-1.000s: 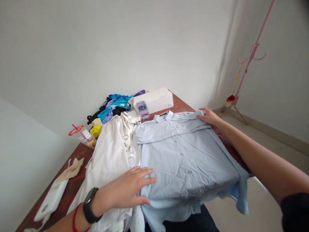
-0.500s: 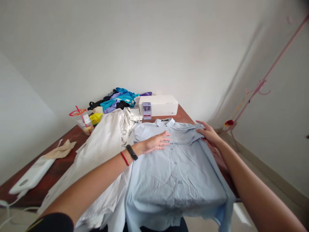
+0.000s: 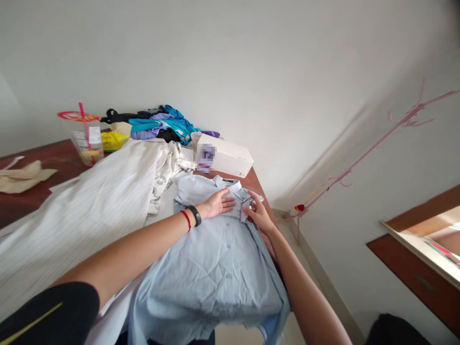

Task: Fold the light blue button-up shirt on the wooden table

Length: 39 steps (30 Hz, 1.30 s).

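A light blue button-up shirt (image 3: pixel 215 258) lies front up on the table, its collar toward the wall and its lower part hanging over the near edge. My left hand (image 3: pixel 218 203) rests on the upper chest of the shirt, palm down with the fingers stretched out. Over at the shirt's right shoulder, my right hand (image 3: pixel 259 214) has thumb and fingers bent around the folded sleeve cloth. Left of the shirt is a white striped garment (image 3: pixel 97 191), partly beneath my left arm.
Behind the shirt stands a white box (image 3: pixel 230 155). A clothes pile (image 3: pixel 161 124), a yellow packet (image 3: pixel 114 141) and a plastic cup with a straw (image 3: pixel 86 139) sit at the back left. To the right are a pink coat rack (image 3: pixel 377 139) and a wooden drawer (image 3: pixel 420 278).
My right hand has moved inward with the sleeve cloth, narrowing the fold at the shoulder. My left hand stays flat on the chest. The view has turned to the right.
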{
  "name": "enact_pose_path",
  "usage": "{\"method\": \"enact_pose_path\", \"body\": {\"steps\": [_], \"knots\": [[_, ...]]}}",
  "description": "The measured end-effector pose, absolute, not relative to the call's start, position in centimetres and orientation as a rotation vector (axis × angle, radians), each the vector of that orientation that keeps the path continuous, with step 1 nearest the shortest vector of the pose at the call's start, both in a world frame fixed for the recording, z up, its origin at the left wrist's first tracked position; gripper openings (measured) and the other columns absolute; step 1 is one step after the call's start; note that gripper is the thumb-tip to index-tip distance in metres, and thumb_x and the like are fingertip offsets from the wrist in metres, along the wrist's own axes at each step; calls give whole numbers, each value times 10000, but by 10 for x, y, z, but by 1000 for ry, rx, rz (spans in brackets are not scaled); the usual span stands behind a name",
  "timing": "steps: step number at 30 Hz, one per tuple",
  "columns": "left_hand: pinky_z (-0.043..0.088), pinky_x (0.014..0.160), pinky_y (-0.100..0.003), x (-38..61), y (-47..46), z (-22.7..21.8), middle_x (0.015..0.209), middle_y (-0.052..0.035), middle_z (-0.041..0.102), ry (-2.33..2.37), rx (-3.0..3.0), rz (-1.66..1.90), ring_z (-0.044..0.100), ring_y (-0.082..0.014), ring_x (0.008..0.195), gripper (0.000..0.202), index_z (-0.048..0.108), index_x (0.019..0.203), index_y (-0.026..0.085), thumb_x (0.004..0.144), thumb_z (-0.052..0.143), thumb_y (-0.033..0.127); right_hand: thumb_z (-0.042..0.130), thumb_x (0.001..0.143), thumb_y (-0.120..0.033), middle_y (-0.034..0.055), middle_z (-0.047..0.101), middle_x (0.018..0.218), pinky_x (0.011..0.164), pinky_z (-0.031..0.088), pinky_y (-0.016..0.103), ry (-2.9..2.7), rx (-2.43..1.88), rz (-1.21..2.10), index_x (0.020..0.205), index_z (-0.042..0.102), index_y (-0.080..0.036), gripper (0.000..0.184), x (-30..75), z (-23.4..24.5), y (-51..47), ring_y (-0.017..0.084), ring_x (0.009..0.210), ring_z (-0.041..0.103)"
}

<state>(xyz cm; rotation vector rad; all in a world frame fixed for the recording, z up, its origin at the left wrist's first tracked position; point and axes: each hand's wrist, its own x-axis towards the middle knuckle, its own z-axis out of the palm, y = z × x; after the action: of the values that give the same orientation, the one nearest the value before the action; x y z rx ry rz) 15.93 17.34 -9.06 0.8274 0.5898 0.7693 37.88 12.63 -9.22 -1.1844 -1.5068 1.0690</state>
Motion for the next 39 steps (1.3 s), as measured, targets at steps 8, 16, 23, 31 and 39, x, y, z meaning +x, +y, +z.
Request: {"method": "enact_pose_path", "body": {"steps": [8, 16, 23, 31, 39], "knots": [[440, 998, -391, 160, 160, -88, 1210, -109, 646, 521, 1078, 803, 602, -245, 1091, 604, 455, 1465, 211, 916, 666, 348, 704, 820, -266, 30, 668, 1168, 672, 528, 279, -1531, -1108, 1259, 1567, 306, -410, 859, 373, -85, 116, 177, 886, 663], [441, 988, -383, 159, 150, -89, 1359, -84, 640, 433, 1328, 866, 572, -291, 1203, 492, 620, 1369, 220, 888, 706, 283, 688, 785, -192, 41, 588, 1379, 777, 542, 319, -1531, -956, 1238, 1569, 236, -470, 947, 373, -88, 116, 190, 1019, 642], [413, 1064, -429, 160, 152, -92, 1262, -49, 723, 409, 1412, 855, 601, -309, 1206, 364, 714, 1265, 193, 913, 691, 282, 709, 790, -233, 31, 633, 1322, 905, 537, 383, -1526, -947, 1180, 1572, 209, -475, 959, 372, -90, 118, 212, 1117, 634], [412, 1078, -438, 163, 159, -101, 1348, -78, 674, 501, 1439, 889, 576, -322, 1234, 438, 673, 1318, 220, 896, 718, 327, 709, 830, -273, 43, 573, 1421, 962, 527, 417, -1503, -950, 1184, 1581, 162, -475, 950, 370, -87, 114, 208, 1151, 633], [471, 896, -374, 165, 162, -104, 1067, -112, 740, 606, 1405, 882, 618, -259, 964, 526, 623, 1354, 87, 891, 695, 326, 732, 842, -352, 57, 541, 1459, 946, 529, 394, -1566, -1081, 1080, 1490, 425, -412, 721, 379, -83, 117, 209, 1126, 646]]}}
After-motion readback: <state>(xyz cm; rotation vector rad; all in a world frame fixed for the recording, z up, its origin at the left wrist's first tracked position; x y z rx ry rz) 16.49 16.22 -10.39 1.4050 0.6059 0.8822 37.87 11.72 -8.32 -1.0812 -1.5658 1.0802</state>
